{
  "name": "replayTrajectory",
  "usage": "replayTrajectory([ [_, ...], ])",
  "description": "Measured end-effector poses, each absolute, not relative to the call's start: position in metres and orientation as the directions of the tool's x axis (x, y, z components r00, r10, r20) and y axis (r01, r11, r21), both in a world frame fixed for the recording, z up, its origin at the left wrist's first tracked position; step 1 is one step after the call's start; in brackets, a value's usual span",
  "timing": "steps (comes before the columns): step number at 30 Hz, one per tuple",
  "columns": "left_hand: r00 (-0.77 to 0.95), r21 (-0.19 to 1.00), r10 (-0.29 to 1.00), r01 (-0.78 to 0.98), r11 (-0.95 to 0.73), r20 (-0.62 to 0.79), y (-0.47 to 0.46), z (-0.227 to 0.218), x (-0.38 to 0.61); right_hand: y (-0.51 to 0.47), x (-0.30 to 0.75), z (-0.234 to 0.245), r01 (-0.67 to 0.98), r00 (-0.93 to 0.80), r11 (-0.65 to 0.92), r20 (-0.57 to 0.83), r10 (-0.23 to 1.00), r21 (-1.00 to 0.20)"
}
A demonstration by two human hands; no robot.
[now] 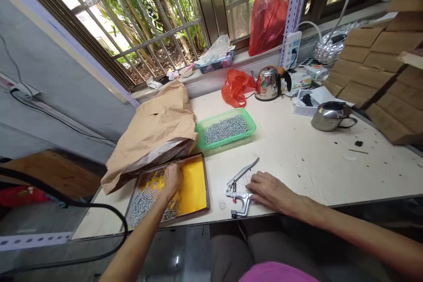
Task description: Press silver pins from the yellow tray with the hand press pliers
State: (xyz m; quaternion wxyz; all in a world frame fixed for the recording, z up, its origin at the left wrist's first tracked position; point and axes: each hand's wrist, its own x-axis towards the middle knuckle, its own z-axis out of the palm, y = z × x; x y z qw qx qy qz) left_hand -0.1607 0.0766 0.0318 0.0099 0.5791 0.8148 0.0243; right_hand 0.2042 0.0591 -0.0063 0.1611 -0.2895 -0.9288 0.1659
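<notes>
My left hand [172, 179] is down in a shallow brown tray [207, 185] with a yellow lining. Its fingers are curled together among small silvery metal pins [145, 202]; what they pinch, if anything, is hidden. On the table near the front edge lie silver snap-fastener pliers [243, 172], jaw toward me and upper handle spread apart, with a spring between. My right hand [268, 190] is closed over the lower handle, which disappears beneath the fingers. Beyond the tray stands a green plastic basket [200, 137] holding many more small metal pins [226, 130].
A large brown paper bag [158, 123] leans over the tray's far edge. Farther back are a red plastic bag [236, 88], a kettle [267, 83] and a steel pot [327, 116]. Cardboard pieces [373, 66] are stacked at right. A black cable [112, 207] loops at left.
</notes>
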Motion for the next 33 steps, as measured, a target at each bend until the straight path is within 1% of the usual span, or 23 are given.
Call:
replayTrajectory([
  [1,-0.328,0.148,0.944,0.935,0.323,0.016,0.073,0.037,-0.149,0.053,0.21,-0.01,0.509,-0.776,0.772,0.184,0.603,-0.381],
  [2,-0.334,0.291,0.943,0.902,0.319,0.001,0.068,0.043,-0.134,0.048,0.215,-0.013,0.53,-0.769,0.768,0.176,0.614,-0.36],
  [3,-0.338,0.479,0.94,0.819,0.316,-0.043,0.061,0.047,-0.116,0.046,0.219,-0.014,0.546,-0.762,0.765,0.176,0.623,-0.341],
  [4,-0.327,0.666,0.938,0.675,0.317,-0.116,0.053,0.05,-0.097,0.044,0.222,-0.014,0.557,-0.757,0.764,0.178,0.628,-0.326],
  [5,-0.283,0.788,0.936,0.517,0.334,-0.212,0.044,0.052,-0.076,0.044,0.225,-0.014,0.564,-0.754,0.763,0.18,0.632,-0.316],
  [6,-0.231,0.844,0.925,0.386,0.371,-0.301,0.034,0.052,-0.057,0.044,0.226,-0.014,0.568,-0.752,0.763,0.181,0.634,-0.31],
  [7,-0.189,0.861,0.907,0.291,0.418,-0.376,0.024,0.051,-0.038,0.044,0.228,-0.014,0.571,-0.75,0.762,0.182,0.635,-0.306],
  [9,-0.151,0.845,0.864,0.186,0.501,-0.479,0.006,0.044,-0.011,0.045,0.228,-0.015,0.58,-0.744,0.758,0.184,0.642,-0.3],
  [12,-0.153,0.809,0.813,0.1,0.579,-0.562,-0.009,0.028,0.006,0.043,0.229,-0.017,0.59,-0.735,0.751,0.188,0.652,-0.297],
  [15,-0.139,0.774,0.773,0.062,0.63,-0.619,-0.013,0.016,0.003,0.041,0.229,-0.017,0.597,-0.728,0.745,0.189,0.659,-0.299],
  [22,-0.148,0.754,0.76,0.106,0.648,-0.633,-0.011,0.013,-0.001,0.041,0.23,-0.02,0.595,-0.715,0.734,0.203,0.669,-0.327],
  [28,-0.149,0.726,0.742,0.155,0.671,-0.654,-0.011,0.011,0.0,0.041,0.229,-0.025,0.603,-0.71,0.737,0.216,0.67,-0.305],
  [33,-0.108,0.677,0.718,0.262,0.688,-0.688,-0.005,0.016,-0.002,0.04,0.229,-0.023,0.61,-0.713,0.733,0.197,0.673,-0.301],
])
